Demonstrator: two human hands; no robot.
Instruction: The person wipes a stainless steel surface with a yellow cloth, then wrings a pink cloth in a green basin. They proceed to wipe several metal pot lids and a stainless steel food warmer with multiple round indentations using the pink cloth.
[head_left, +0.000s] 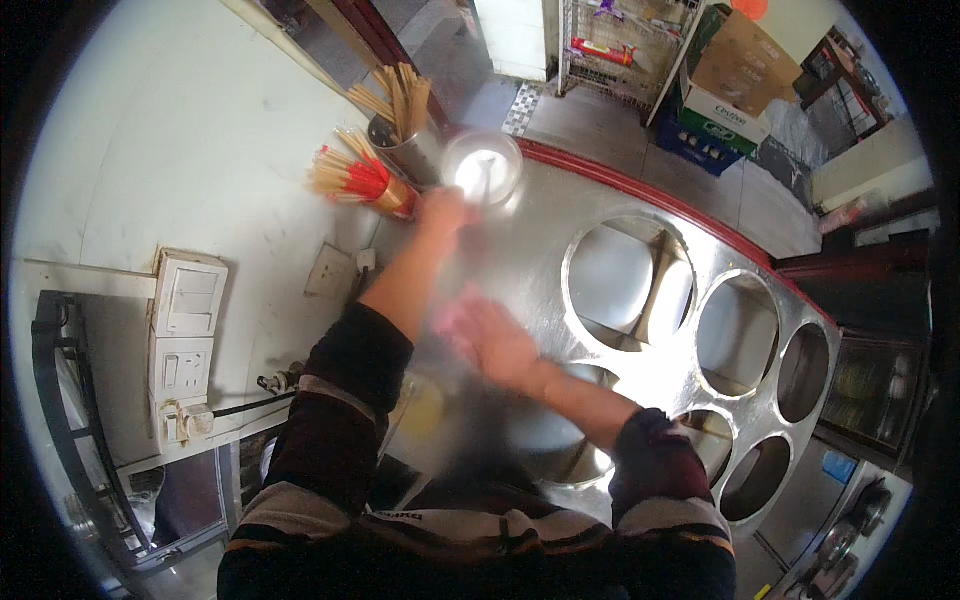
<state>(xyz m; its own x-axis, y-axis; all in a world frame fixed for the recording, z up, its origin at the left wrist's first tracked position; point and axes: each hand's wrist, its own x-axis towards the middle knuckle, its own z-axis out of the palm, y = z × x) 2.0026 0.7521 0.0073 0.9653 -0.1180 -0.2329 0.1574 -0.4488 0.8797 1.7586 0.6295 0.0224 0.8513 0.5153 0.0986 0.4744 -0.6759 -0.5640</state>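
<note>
My left hand (444, 210) is stretched forward beside a round container (457, 157) of white contents with a spoon-like handle in it; steam or blur veils the fingers. My right hand (491, 341) is nearer my body, over the stainless steel counter (540, 277), with its fingers pointing left. A pinkish blur lies at its fingertips, and I cannot tell whether that is a cloth or skin. What either hand holds does not show. Behind my left hand a metal canister (412, 156) of wooden chopsticks stands next to a holder (397, 196) of red-wrapped chopsticks.
Several round openings (630, 283) are cut in the counter to the right. A red edge (637, 180) runs along its far side. On the left wall are switches and a socket (184, 367) with a plug. A yellowish item (421, 409) lies near my left forearm.
</note>
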